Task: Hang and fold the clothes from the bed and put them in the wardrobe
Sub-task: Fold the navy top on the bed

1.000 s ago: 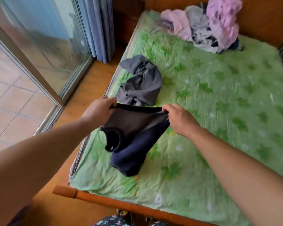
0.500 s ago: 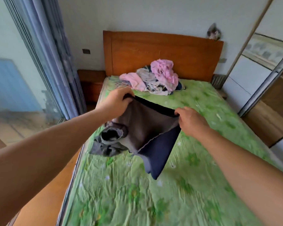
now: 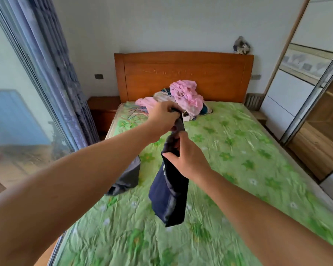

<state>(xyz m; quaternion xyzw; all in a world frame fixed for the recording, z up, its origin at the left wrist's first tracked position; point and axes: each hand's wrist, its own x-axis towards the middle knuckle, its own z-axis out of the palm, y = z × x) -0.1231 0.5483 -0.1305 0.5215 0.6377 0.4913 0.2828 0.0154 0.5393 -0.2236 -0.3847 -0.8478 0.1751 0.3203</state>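
The left hand has its fingers curled tight round the top of a navy garment. Just below them the right hand pinches the same cloth, which hangs from both above the bed. A grey garment lies on the bed below and left of the fingers. A pink pile lies beyond them, and the wardrobe stands well to their right.

the dark garment top is hidden in the left hand; the grey garment below that hand is partly covered.
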